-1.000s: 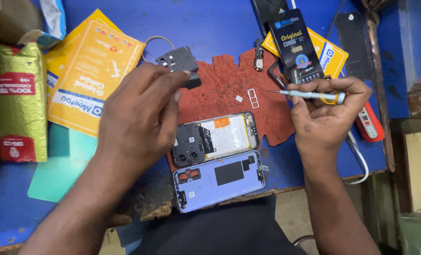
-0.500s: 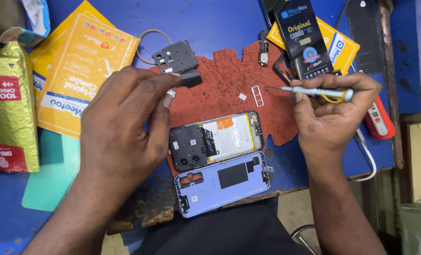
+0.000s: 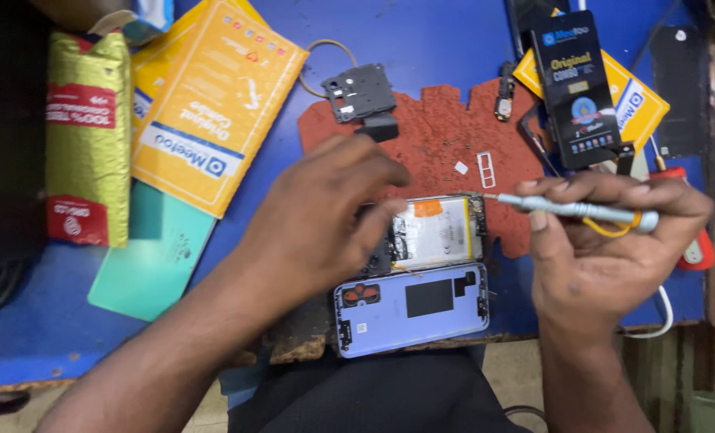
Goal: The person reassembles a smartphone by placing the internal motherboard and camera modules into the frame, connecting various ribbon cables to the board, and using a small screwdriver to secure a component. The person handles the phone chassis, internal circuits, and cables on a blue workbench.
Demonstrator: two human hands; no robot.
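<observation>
The left hand (image 3: 325, 216) lies spread on the opened phone (image 3: 434, 232), pinning it to the red mat (image 3: 438, 136). The right hand (image 3: 606, 256) pinches a thin screwdriver (image 3: 574, 208), its tip at the phone's top corner. The lilac back cover (image 3: 414, 305) rests just below.

The left hand (image 3: 325, 212) lies palm down, fingers curled, perhaps pressing. Just beside it, the right hand (image 3: 606, 248) is closed in a pinching grip.

head-worn view, looking steeply down, close over workbench (image 3: 454, 48)
</observation>
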